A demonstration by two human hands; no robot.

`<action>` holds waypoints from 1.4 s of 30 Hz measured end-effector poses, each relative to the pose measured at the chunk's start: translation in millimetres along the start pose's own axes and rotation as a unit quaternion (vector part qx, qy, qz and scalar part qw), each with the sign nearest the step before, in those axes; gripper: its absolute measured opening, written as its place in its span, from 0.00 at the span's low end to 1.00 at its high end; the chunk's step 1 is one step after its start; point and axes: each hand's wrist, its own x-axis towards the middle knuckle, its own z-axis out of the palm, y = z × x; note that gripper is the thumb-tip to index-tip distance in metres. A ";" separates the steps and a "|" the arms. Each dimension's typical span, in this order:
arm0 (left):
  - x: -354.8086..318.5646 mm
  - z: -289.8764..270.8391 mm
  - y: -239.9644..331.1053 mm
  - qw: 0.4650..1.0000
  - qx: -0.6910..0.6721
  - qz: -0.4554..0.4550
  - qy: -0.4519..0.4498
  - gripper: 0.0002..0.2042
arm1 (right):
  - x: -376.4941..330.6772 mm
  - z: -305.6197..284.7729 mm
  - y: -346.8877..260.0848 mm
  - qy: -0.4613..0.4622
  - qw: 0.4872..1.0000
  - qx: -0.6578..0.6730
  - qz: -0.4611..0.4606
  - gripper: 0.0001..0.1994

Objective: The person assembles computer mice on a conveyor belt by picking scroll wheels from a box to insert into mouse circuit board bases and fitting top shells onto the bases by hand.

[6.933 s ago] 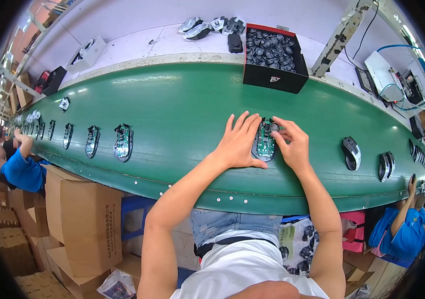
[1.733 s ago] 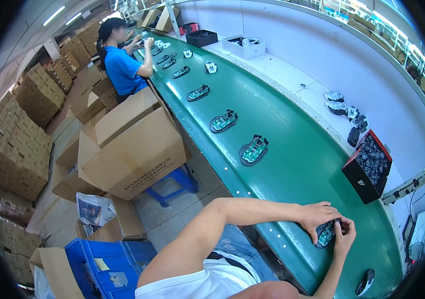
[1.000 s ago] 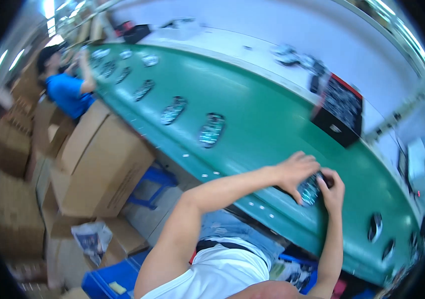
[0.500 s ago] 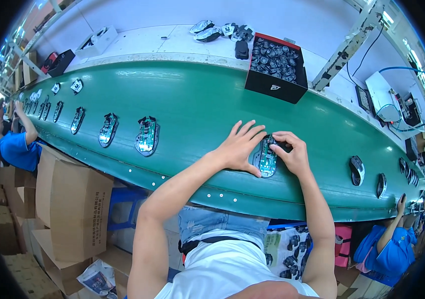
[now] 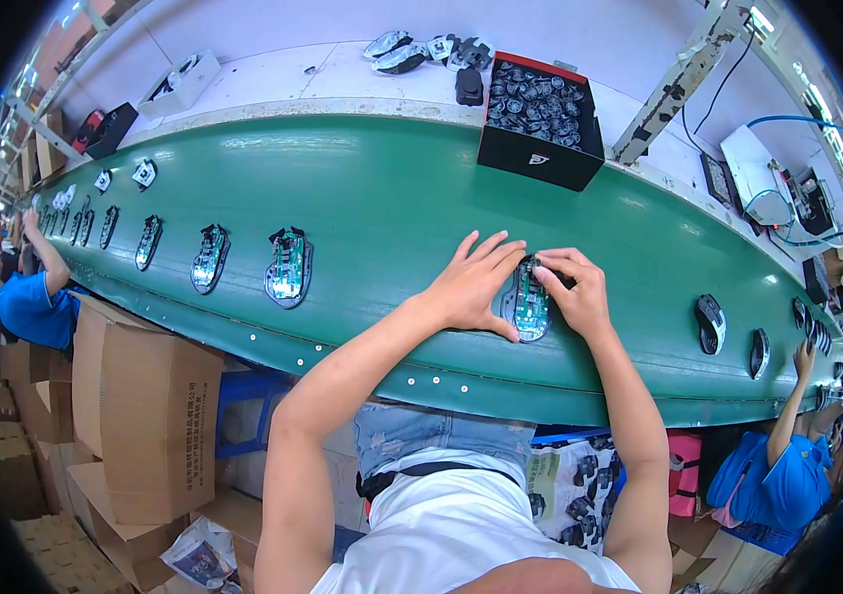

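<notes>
A half-built computer mouse (image 5: 530, 315), its green circuit board exposed on a dark base, lies on the green conveyor belt (image 5: 392, 188) in front of me. My left hand (image 5: 473, 294) braces it from the left, thumb at its near end and forefinger at its far end, the other fingers spread. At the far right of the board, my right hand (image 5: 577, 293) is closed in a pinch. Whatever those fingertips hold is too small or hidden to make out. Dark material shows beneath the right fingers.
More open mice with boards (image 5: 288, 269) line the belt to the left. Closed mice (image 5: 709, 325) lie on the right. A black box (image 5: 540, 170) of small round dark parts stands at the belt's far edge. Co-workers (image 5: 34, 297) in blue sit at both sides; cartons (image 5: 144, 416) stand left.
My right thumb has moved up the board toward the forefinger, tightening the pinch. My left hand stays around the mouse. The right co-worker's arm has reached farther over the belt. The view has shifted slightly.
</notes>
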 end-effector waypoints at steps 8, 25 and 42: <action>3.3 -0.6 2.2 1.000 0.010 -0.011 0.000 0.59 | 4.7 -7.6 -6.0 -0.045 0.998 -0.018 0.046 0.26; -82.6 -101.8 -100.1 0.955 0.141 -0.204 0.164 0.31 | 1.1 -6.6 3.2 -0.026 0.997 0.005 0.069 0.20; -106.9 -37.9 -42.9 0.930 0.155 -0.299 0.147 0.39 | 263.6 -33.5 49.3 -0.033 0.982 -0.166 -0.082 0.16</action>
